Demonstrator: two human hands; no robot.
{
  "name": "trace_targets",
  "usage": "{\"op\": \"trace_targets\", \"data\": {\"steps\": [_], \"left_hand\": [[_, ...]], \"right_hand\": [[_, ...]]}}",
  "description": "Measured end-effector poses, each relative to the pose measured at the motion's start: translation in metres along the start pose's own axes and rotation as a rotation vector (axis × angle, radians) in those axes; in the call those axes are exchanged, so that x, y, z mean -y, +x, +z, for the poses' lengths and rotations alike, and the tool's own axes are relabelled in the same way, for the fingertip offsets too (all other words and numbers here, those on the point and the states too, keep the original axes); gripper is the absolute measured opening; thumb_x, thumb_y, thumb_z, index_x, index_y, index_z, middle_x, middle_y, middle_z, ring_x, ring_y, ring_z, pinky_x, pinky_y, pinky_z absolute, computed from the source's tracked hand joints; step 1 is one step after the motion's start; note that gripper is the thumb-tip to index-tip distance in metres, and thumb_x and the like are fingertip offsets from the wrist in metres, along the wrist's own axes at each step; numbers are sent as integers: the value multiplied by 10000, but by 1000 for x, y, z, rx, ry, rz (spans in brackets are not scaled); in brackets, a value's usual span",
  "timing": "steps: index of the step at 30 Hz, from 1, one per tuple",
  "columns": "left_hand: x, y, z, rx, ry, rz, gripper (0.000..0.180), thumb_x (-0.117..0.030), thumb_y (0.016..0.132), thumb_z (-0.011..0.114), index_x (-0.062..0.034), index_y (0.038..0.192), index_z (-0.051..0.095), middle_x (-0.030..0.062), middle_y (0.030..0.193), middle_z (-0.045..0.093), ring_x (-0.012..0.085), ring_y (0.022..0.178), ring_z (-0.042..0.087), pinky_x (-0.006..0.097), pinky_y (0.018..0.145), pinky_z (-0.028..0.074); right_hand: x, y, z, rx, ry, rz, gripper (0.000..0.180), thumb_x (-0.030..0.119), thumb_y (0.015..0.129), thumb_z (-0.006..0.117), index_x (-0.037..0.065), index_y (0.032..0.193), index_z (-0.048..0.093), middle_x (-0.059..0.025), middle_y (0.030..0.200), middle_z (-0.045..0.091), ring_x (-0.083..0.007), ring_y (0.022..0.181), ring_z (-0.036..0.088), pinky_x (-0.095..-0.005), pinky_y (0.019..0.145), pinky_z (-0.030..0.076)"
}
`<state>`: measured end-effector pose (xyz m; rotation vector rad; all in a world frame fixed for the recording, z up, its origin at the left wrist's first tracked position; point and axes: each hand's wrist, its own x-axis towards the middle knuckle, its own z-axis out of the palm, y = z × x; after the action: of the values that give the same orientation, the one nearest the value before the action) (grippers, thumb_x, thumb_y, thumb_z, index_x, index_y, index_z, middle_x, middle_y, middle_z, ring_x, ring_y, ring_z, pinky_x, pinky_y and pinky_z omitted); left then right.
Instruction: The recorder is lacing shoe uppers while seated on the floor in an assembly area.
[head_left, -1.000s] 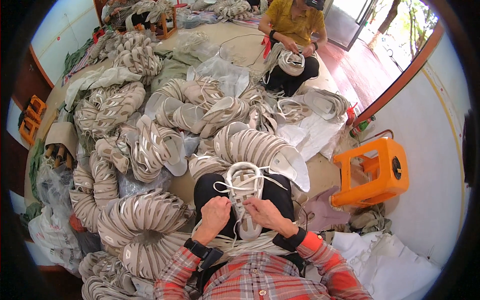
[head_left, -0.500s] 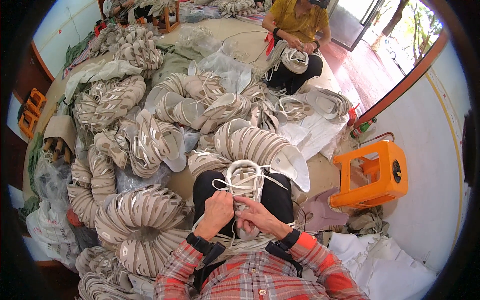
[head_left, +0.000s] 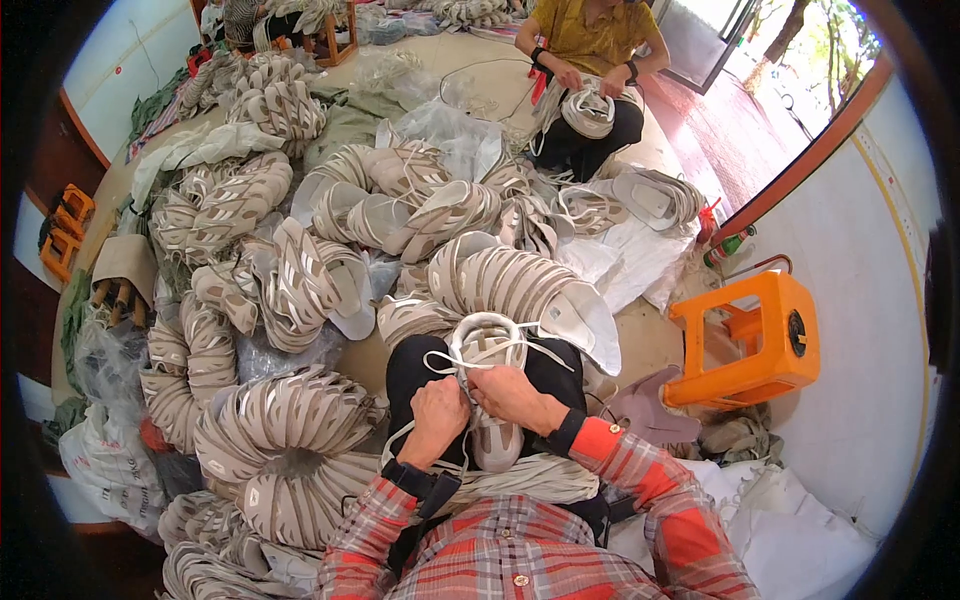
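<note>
A: Resting on your lap, the pale shoe upper (head_left: 487, 385) lies toe away from you, its near end covered by both hands. Where does each hand sit?

B: Your left hand (head_left: 437, 418) is closed over the upper's left side, fingers curled around a white lace (head_left: 492, 352). Your right hand (head_left: 512, 394) lies across the upper's middle from the right, fingertips pinched on the lace beside the left hand; the two hands touch over the eyelet area. Whether the right grip holds lace alone or fabric too, you cannot tell.

A: And the lace?

B: Loops of it spread outward over the upper's far end and trail to the right across your dark trouser leg.

A: What differs from the earlier views?

B: Your hands have drawn closer together; a second ago they were slightly apart on the upper. The upper has stayed on your lap.

A: Surroundings?

B: Stacked rows of beige uppers (head_left: 290, 430) curve around your left side, and another stack (head_left: 520, 285) lies just beyond your knees. An orange plastic stool (head_left: 750, 340) stands on its side, well apart to your right. Another person (head_left: 590, 60) sits across the floor with an upper in their own lap.
</note>
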<state>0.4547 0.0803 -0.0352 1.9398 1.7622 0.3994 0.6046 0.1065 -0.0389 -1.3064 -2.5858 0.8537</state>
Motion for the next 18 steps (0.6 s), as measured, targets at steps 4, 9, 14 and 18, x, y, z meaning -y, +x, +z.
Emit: {"op": "trace_targets", "data": {"steps": [4, 9, 14, 18], "left_hand": [[14, -11, 3, -25, -153, -15, 192, -197, 772, 584, -20, 708, 624, 219, 680, 606, 401, 665, 601, 471, 613, 485], [44, -36, -65, 563, -748, -361, 174, -224, 827, 601, -68, 788, 669, 99, 856, 664, 188, 652, 593, 306, 603, 459], [31, -45, -82, -73, -1729, 244, 231, -220, 866, 592, -91, 1048, 652, 132, 1196, 482, 134, 947, 430, 289, 768, 384], [58, -48, -98, -9, -1170, -48, 295, -121, 845, 608, -62, 1135, 601, -10, 863, 546, 40, 648, 408, 178, 567, 335]], "right_hand": [[9, -9, -3, -108, -167, 56, 193, 118, 790, 521, -12, 930, 495, -175, 632, 579, -361, 600, 593, -440, 495, 454], [-22, -56, -120, -557, -165, 518, 79, 62, 829, 515, 43, 889, 467, -202, 711, 598, -350, 665, 636, -412, 528, 510], [-2, -37, -95, -494, 1915, 26, 76, 64, 898, 512, 29, 941, 460, -232, 1124, 537, -301, 1008, 588, -344, 875, 506], [-2, -30, -82, -607, 1913, 129, 131, 46, 889, 521, -24, 1000, 515, -204, 1063, 579, -261, 993, 598, -321, 867, 505]]}}
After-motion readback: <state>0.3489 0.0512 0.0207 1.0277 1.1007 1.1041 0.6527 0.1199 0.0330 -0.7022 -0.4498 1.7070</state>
